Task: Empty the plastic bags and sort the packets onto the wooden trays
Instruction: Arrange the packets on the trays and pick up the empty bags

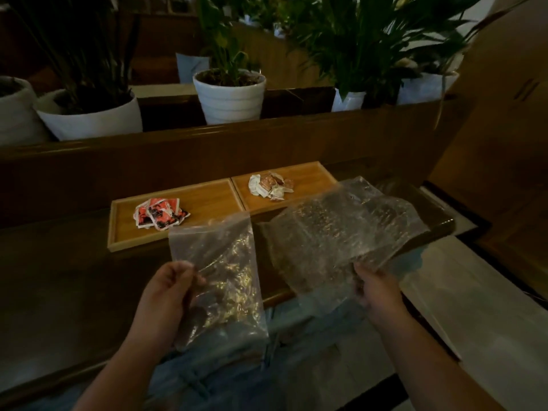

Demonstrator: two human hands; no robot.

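Blue jeans (237, 378) cover the lap at the bottom, closest to us. Just above the lap, the left hand (169, 295) is closed on the edge of a clear plastic bag (219, 277). This bag hangs down over the lap and looks empty. On the other side, the right hand (375, 289) pinches the bottom edge of a second clear bag (347, 229). That bag is spread wide and lifted up.

Beyond the hands sits a dark wooden ledge (74, 262). Two wooden trays rest on the ledge, side by side and touching. On the left tray (124, 229) lies a small pile of red and black packets (158, 213). On the right tray (311, 176) lies a pile of white and brown packets (271, 186). Part of the right tray is hidden by the second bag.

Behind the ledge stand green plants in white pots (229, 96).
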